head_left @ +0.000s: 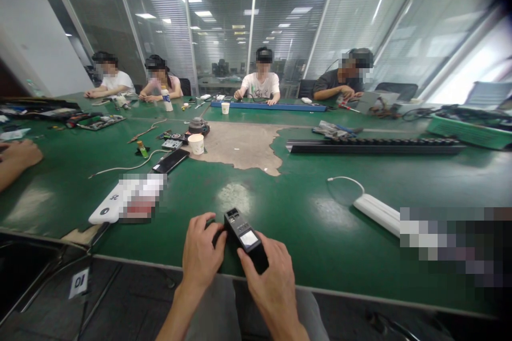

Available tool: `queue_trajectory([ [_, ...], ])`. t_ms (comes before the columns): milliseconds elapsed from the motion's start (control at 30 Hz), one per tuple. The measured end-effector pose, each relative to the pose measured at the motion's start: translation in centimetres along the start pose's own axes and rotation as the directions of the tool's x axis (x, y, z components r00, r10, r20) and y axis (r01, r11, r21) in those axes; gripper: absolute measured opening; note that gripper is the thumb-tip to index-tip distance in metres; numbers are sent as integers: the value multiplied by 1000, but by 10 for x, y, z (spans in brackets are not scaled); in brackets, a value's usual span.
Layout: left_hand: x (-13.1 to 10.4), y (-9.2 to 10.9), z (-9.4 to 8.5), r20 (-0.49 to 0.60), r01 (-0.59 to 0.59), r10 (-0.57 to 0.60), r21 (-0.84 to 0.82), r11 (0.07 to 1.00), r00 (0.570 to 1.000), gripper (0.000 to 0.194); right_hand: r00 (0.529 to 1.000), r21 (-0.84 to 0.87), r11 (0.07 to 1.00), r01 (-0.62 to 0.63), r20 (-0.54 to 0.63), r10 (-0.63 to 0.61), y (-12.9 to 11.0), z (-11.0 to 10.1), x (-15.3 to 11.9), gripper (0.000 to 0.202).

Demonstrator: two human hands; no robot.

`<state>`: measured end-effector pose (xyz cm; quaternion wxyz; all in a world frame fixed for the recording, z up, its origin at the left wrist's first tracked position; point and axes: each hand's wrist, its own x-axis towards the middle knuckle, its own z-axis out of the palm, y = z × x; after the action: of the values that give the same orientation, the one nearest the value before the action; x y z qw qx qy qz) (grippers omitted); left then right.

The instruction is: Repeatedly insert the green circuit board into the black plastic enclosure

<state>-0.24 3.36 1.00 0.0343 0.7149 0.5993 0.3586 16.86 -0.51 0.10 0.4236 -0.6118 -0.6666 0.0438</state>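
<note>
- While the green table [320, 256] fills the foreground, the black device is between both hands, at the table's near edge.
- The right hand [276, 272] is partly closed, gripping the device's near end.
- The left hand [202, 253] is half-open beside it, contact unclear.
- The black device [241, 230] shows a pale rectangle.

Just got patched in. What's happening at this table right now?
The right hand holds a black handheld device with a small lit screen near the front edge of the green table. The left hand is at the device's left side, fingers curled; whether it grips anything is unclear. Beyond them lie a dark phone and a paper cup. Across the table, a person in a white shirt has one hand at a long blue bar.
</note>
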Motion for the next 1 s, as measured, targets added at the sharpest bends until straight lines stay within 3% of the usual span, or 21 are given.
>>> queue_trajectory([
  [233,-1,0,2,-4,-26,26,26,999,1000,18,1000,47,999,-8,-13,9,-5,-4,6,39],
  [433,-3,0,2,-17,-21,22,25,999,1000,16,995,122,991,-51,-80,61,-12,-23,21,40],
  [633,-3,0,2,-13,-3,4,19,1000,1000,17,982,78,990,-118,-140,128,17,-32,32,43],
  [767,-3,0,3,-16,-14,14,19,1000,1000,17,978,22,984,-174,-114,176,37,-29,31,45],
  [1000,-2,-1,4,-17,-15,16,32,999,1000,16,978,-45,977,-209,-32,208,50,-21,29,49],
])
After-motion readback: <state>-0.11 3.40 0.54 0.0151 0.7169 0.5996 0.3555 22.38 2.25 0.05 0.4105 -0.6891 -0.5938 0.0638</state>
